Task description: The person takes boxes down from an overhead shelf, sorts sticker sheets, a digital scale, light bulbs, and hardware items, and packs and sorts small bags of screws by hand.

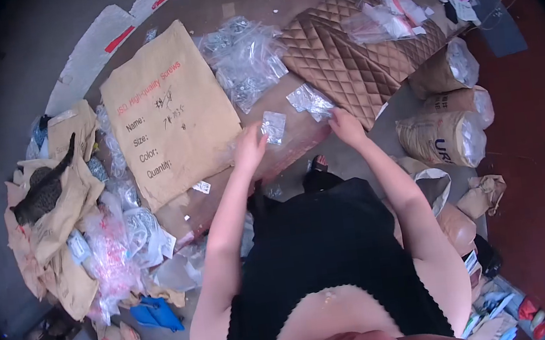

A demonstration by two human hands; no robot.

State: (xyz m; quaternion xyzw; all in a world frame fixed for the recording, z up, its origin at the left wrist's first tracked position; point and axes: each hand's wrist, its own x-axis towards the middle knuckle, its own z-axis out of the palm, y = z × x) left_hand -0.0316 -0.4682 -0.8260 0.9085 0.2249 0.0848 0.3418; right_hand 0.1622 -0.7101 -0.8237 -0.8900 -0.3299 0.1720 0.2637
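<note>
My left hand (251,147) is at the table's near edge, its fingers at the left side of a small clear bag (274,127) with metal pieces. My right hand (347,128) touches the lower right corner of another clear bag of small metal parts (309,100). The fingers of both hands are bent together, and what lies between them is too small to make out. Left of my left hand lies a large brown paper sack (172,117) with printed and handwritten text. Behind the two small bags is a heap of clear bags with metal parts (243,59).
A brown quilted cloth (339,48) covers the table's right part, with plastic bags on it. Stuffed sacks (440,137) stand at the right. A cat (43,196) lies on brown paper sacks at the left, above pink plastic bags (112,245) and a blue item (156,313).
</note>
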